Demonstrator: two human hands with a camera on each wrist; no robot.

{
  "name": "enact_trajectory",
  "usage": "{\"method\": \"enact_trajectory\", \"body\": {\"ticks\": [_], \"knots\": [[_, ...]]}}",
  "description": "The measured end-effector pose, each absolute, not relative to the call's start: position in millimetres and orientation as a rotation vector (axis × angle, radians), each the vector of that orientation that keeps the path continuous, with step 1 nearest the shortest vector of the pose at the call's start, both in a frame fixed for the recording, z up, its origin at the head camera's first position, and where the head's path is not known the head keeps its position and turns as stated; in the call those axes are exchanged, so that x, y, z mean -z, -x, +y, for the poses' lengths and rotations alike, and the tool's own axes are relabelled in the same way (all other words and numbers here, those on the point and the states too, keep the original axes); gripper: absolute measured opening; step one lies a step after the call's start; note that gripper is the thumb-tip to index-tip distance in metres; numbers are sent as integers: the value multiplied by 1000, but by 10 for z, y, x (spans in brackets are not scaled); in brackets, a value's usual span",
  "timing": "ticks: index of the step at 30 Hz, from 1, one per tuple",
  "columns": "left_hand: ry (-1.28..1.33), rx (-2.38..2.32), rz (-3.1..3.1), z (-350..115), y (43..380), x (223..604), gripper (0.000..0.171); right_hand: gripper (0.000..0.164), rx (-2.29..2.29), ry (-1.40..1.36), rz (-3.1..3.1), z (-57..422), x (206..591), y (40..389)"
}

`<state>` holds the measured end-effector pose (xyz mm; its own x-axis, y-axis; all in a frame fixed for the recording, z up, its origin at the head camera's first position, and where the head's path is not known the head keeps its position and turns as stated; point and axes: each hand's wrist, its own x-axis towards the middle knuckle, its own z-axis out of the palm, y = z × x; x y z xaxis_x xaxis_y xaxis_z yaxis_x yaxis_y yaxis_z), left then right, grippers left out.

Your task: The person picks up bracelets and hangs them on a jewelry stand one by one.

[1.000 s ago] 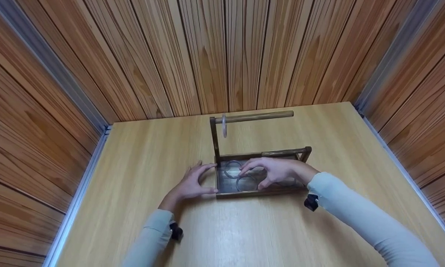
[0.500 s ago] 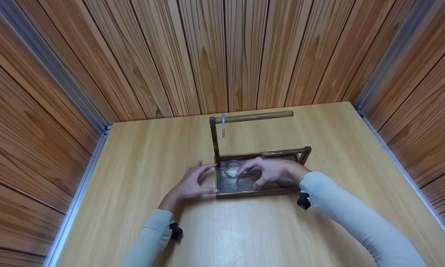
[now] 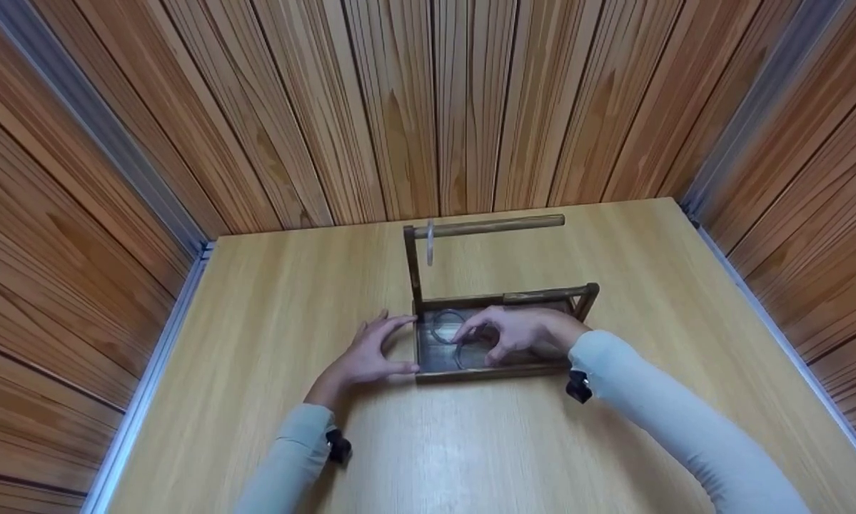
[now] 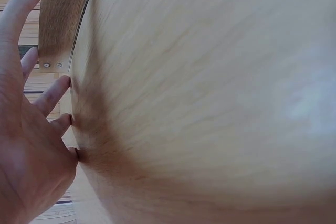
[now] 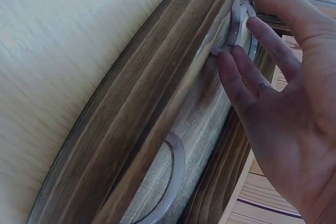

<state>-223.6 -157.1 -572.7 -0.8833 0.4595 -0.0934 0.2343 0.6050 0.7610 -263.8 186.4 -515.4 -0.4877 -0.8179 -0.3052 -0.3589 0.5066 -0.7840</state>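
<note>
A dark wooden bangle stand, with its low tray [image 3: 435, 363] and upper bar [image 3: 506, 225], stands on the table. One pale, translucent bangle [image 3: 430, 243] hangs at the bar's left end. Another bangle [image 3: 437, 334] lies in the tray, and a second lies partly under my right hand [image 3: 517, 332]. In the right wrist view a bangle [image 5: 176, 166] shows near the tray's other end. My right fingers are spread around the bangles, fingertips close to or touching one [image 5: 233, 30]; no grip shows. My left hand [image 3: 365, 357] touches the tray's left end with thumb and forefinger, other fingertips on the table.
A shorter, lower bar [image 3: 545, 293] runs along the tray's back right side, with a post at its right end. Wood-panelled walls [image 3: 399, 107] enclose the light wooden table [image 3: 428, 442] at the back and sides.
My right hand has moved a little left over the tray, its thumb and forefinger coming closer together above the front bangle. The left hand stays still; the hanging bangle turned slightly.
</note>
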Motion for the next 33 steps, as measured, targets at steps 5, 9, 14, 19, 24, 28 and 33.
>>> {"method": "enact_trajectory", "body": {"ticks": [5, 9, 14, 19, 24, 28, 33], "knots": [[-574, -1148, 2548, -1580, 2250, 5716, 92, 67, 838, 833, 2085, 1898, 5140, 2629], [-588, -1155, 2552, -1582, 2253, 5706, 93, 68, 837, 742, 2096, 1919, 5129, 2606], [-583, -1162, 2545, -1585, 2240, 5707, 94, 70, 828, 696, 2091, 1928, 5128, 2582], [-580, -1157, 2546, -1576, 2231, 5709, 94, 71, 798, 690, 2095, 1949, 5132, 2575], [-576, -1147, 2554, -1581, 2234, 5714, 93, 77, 731, 679, 2071, 1962, 5119, 2596], [-579, -1142, 2558, -1583, 2234, 5712, 93, 86, 686, 666, 2052, 1944, 5104, 2615], [-580, -1150, 2551, -1577, 2232, 5715, 93, 88, 586, 807, 2092, 1888, 5103, 2633]]}}
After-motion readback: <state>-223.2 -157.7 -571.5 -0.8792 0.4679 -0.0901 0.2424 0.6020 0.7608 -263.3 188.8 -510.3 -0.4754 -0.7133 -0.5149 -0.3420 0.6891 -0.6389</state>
